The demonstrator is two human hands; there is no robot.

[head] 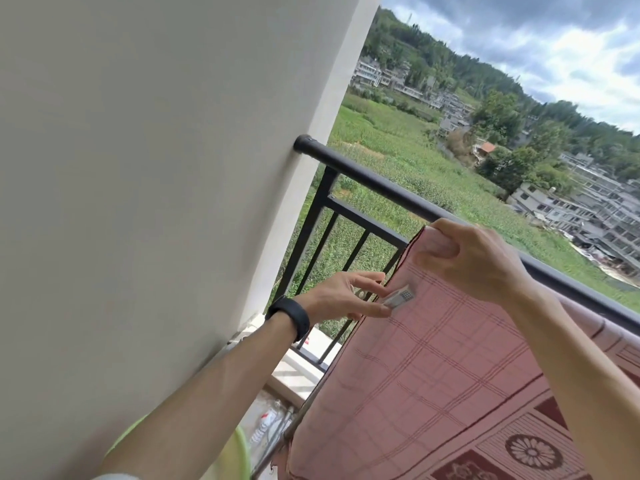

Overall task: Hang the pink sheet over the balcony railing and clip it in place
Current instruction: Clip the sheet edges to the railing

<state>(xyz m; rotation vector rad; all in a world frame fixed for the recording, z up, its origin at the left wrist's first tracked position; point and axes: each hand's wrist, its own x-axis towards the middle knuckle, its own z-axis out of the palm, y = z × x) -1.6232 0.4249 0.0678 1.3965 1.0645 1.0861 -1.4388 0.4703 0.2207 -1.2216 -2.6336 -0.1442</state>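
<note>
Head view: the pink sheet (pixel 433 368) is seen draped over the black balcony railing (pixel 374 178), its checked face hanging down on the near side and a darker flowered border shown at the lower right. The sheet's upper left corner is gripped by the right hand (pixel 478 261), whose fingers are curled over the cloth right at the top rail. Just below and to the left, a small pale clip (pixel 400 298) is pinched between the thumb and fingertips of the left hand (pixel 343 299) and is held against the sheet's left edge; whether it bites the cloth cannot be told. The two hands are near each other but apart. A black wristband (pixel 290 317) is worn on the left wrist. A white wall (pixel 156 168) is met by the rail's end at the left, and a green basin (pixel 244 452) is partly seen below the left forearm. Beyond the bars, green fields (pixel 398 147) and grey buildings (pixel 571 209) are spread under a cloudy sky.
</note>
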